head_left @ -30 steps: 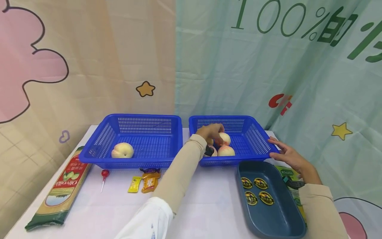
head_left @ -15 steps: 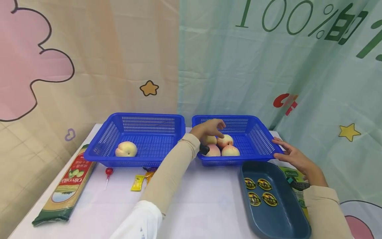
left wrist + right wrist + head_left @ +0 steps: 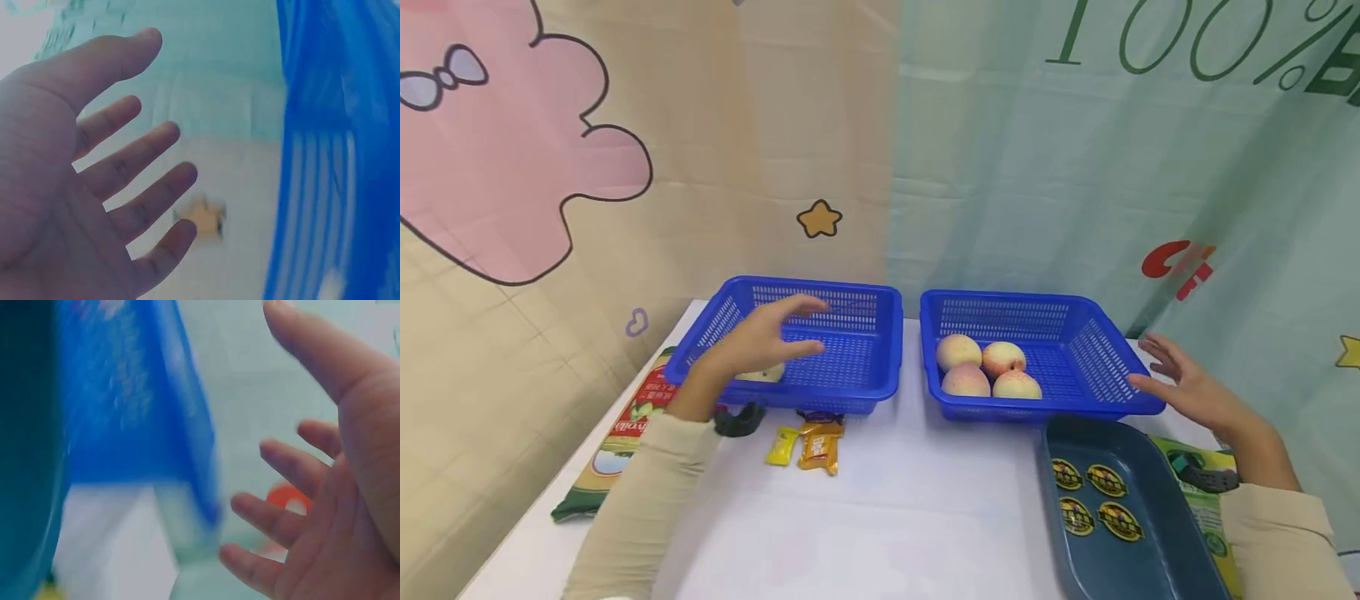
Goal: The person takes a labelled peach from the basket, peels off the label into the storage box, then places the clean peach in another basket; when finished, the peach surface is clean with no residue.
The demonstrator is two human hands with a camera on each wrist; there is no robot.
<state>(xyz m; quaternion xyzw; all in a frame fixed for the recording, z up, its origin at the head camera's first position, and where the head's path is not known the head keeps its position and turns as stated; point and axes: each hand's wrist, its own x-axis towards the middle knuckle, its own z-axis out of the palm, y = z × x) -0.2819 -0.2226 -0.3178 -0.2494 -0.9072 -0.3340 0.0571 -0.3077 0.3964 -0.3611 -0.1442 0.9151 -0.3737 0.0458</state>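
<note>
My left hand (image 3: pixel 763 337) hovers over the left blue basket (image 3: pixel 887 379), fingers spread and holding nothing. Beneath it a pale peach (image 3: pixel 765 374) lies in that basket, partly covered by the hand. In the left wrist view the empty palm (image 3: pixel 56 169) faces the camera. Beside the right corner of the other blue basket (image 3: pixel 1075 408) is my right hand (image 3: pixel 1202 390), its fingers apart and around nothing. Several peaches, among them a reddish peach (image 3: pixel 966 381), sit grouped at the left of the right basket. The right wrist view shows the right palm (image 3: pixel 350 506) bare, near the basket's edge.
A dark teal tray (image 3: pixel 1150 467) with several round black-and-gold stickers stands at the front right, over a green packet (image 3: pixel 1210 508). Wrapped candies (image 3: pixel 820 446) lie before the left basket. A pasta bag (image 3: pixel 617 442) is at the left, partly behind the left arm.
My left hand has left the peaches in the right basket and swung left over the left basket. My right hand has lifted off the right basket's rim. The head view has turned left.
</note>
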